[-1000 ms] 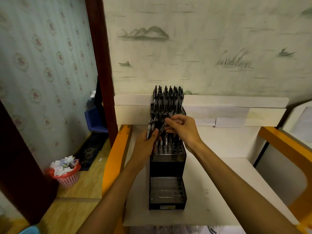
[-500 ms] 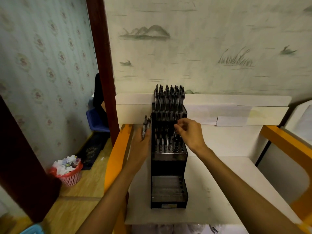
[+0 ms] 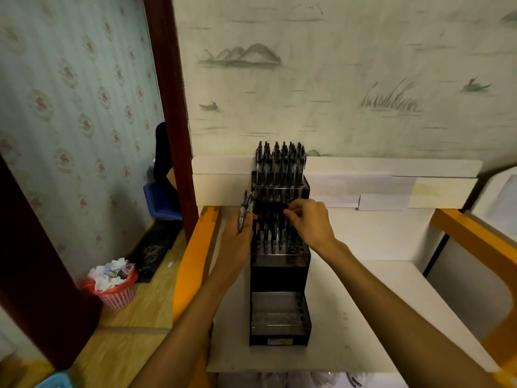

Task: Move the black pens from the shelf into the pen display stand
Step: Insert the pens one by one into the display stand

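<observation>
A black tiered pen display stand stands on the white shelf. Its top tier is full of black pens; the middle tier holds several more, and the bottom tier shows only empty holes. My left hand grips a small bunch of black pens just left of the stand. My right hand hovers over the middle tier, its fingertips pinched at a pen there that the fingers mostly hide.
Orange wooden rails run along both sides of the shelf. A white backboard stands behind the stand against the wall. Down on the floor at the left sits a red waste basket full of paper, and a blue stool stands farther back.
My right hand took a pen from the bunch in my left hand and carried it down into the middle tier. My left hand moved away to the stand's left side.
</observation>
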`<action>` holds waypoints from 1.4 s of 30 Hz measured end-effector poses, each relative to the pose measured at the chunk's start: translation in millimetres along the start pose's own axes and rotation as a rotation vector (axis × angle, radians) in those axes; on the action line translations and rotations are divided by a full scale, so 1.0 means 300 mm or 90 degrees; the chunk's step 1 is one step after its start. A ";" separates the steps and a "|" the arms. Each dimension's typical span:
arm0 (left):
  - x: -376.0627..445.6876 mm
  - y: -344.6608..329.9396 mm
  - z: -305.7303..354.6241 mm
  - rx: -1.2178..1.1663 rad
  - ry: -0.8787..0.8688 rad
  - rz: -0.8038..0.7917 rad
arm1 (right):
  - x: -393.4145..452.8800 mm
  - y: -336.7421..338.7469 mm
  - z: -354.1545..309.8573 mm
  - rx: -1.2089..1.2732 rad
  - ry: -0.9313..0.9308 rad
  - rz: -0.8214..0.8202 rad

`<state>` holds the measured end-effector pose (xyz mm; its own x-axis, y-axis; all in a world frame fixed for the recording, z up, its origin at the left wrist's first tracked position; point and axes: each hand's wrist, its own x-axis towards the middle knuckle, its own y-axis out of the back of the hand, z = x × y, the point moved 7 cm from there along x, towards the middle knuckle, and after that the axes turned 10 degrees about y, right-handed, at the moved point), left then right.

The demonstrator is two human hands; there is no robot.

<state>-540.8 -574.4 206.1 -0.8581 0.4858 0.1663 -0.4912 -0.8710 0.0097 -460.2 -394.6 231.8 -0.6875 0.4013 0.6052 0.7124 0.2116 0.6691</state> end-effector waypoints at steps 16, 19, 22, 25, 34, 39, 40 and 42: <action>-0.017 0.004 0.032 -0.050 0.017 -0.038 | -0.038 -0.042 0.037 0.015 -0.021 -0.028; -0.003 0.002 0.007 -0.027 0.022 -0.047 | -0.068 -0.081 0.043 0.005 -0.018 -0.067; 0.013 -0.016 -0.035 -0.016 0.059 -0.080 | -0.068 -0.089 0.046 -0.008 -0.024 -0.091; 0.026 -0.039 -0.060 -0.006 0.073 -0.108 | -0.055 -0.062 0.050 -0.018 -0.044 -0.087; 0.035 -0.096 -0.071 0.008 0.074 -0.152 | -0.019 -0.009 -0.040 0.489 -0.135 -0.079; 0.031 -0.124 -0.063 0.029 0.036 -0.195 | -0.025 -0.008 -0.041 0.518 -0.146 -0.058; 0.033 -0.124 -0.065 0.042 0.038 -0.195 | -0.025 -0.006 -0.032 0.528 -0.161 -0.043; 0.043 -0.115 -0.075 0.093 0.051 -0.180 | -0.024 0.007 -0.008 0.525 -0.188 -0.003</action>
<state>-538.3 -536.6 185.9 -0.7024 0.7093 0.0593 -0.6902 -0.6991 0.1865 -454.0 -399.2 230.0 -0.7072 0.5890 0.3910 0.6629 0.7447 0.0772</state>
